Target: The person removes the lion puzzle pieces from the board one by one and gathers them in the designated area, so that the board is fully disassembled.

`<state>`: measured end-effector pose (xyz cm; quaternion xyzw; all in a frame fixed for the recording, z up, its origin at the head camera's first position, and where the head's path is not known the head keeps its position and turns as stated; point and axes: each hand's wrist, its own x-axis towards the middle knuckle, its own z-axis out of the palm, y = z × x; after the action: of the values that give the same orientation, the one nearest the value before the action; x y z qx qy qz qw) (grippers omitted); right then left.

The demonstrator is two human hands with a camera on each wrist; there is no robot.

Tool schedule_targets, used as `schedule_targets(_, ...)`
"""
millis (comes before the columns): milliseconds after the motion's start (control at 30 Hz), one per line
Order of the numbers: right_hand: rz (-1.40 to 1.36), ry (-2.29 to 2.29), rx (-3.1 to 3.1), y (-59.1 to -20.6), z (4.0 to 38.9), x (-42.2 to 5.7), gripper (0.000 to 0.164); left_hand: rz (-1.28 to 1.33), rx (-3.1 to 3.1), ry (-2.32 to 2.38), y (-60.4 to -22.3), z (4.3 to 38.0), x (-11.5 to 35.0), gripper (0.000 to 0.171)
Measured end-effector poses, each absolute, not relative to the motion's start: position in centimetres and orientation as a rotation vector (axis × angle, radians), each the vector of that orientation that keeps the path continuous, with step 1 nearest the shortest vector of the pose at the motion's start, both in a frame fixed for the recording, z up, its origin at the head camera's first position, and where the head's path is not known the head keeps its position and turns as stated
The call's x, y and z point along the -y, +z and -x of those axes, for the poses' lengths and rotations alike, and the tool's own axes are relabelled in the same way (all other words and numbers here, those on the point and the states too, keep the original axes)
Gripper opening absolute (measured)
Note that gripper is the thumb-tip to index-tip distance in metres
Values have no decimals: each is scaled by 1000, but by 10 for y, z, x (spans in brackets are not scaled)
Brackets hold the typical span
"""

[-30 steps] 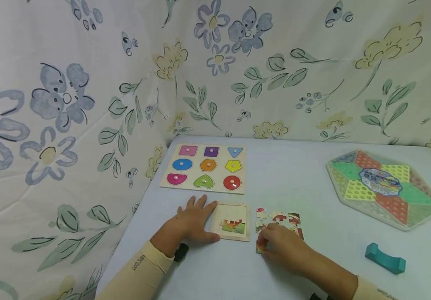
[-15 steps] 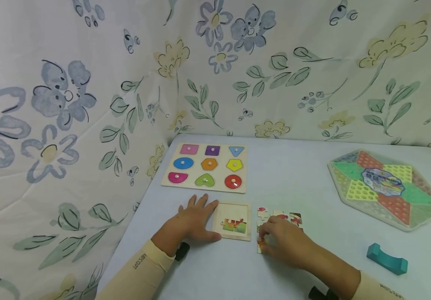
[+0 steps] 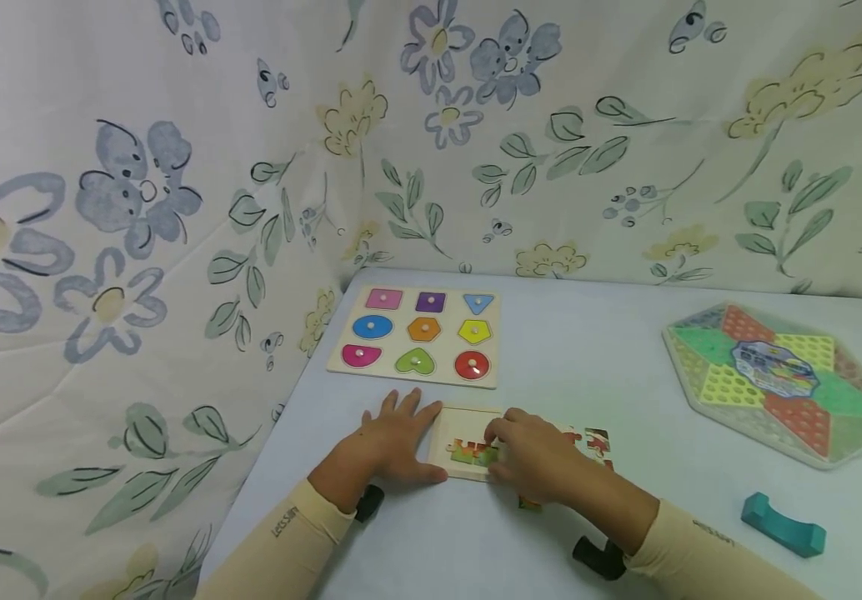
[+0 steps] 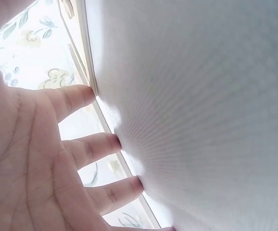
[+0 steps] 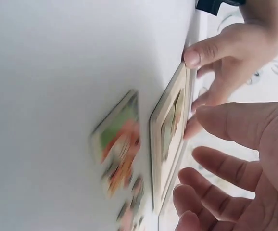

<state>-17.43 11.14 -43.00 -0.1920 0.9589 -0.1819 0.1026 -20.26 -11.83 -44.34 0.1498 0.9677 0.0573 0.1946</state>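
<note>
My left hand [image 3: 393, 446] spreads its fingers along the left side of a small square wooden puzzle tray [image 3: 468, 422]. Its thumb rests at the tray's near corner. Joined jigsaw pieces [image 3: 467, 452], green and orange, lie in the tray's lower part. Over the tray's right edge is my right hand [image 3: 539, 458], fingers bent. In the right wrist view its thumb [image 5: 230, 120] and fingers stand apart with nothing seen between them. Loose jigsaw pieces [image 3: 598, 442] lie right of the tray, partly hidden by the right hand; a green-and-orange piece [image 3: 528, 503] shows below it.
A shape-knob board [image 3: 449, 332] lies behind the tray. At the right are a hexagonal game board [image 3: 776, 371] in clear plastic and a teal arched block [image 3: 784, 525]. Floral cloth [image 3: 431, 167] hangs behind and to the left of the white table.
My right hand has moved left from the loose jigsaw pieces to the tray's right side. The left hand stays at the tray. The head view has shifted slightly.
</note>
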Motion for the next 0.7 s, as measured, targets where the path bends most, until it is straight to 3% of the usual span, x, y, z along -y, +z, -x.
schedule_targets(700,583,-590,-2713,-443,200,-72,31,-421,-2716,163,-444,203,119,104)
